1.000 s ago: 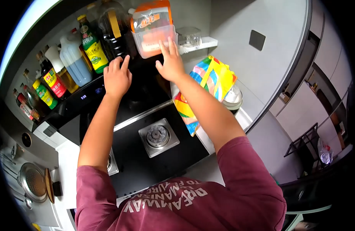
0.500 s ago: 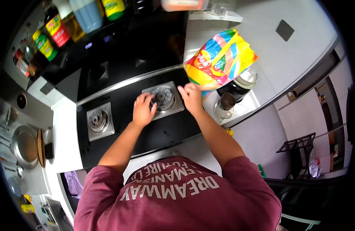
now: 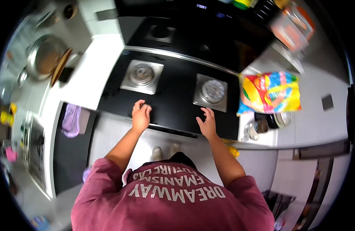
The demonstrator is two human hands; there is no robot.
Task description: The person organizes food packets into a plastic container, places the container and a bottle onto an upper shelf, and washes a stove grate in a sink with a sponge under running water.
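At the far right, a clear container (image 3: 287, 32) bears orange and white; its contents are perhaps a pouch, though blur makes this uncertain. A multicolored bag (image 3: 270, 92) lies right of the black cooktop (image 3: 173, 90), its contents hidden. Near it are two jars: a clear one with a brown lid (image 3: 254, 129) and a dark one (image 3: 269, 120) partly under the bag.

The left hand (image 3: 140, 116) and right hand (image 3: 207, 123) are open and empty, fingers loosely bent, over the cooktop's near side. Two burners, left (image 3: 142, 74) and right (image 3: 212, 91), sit beyond them.
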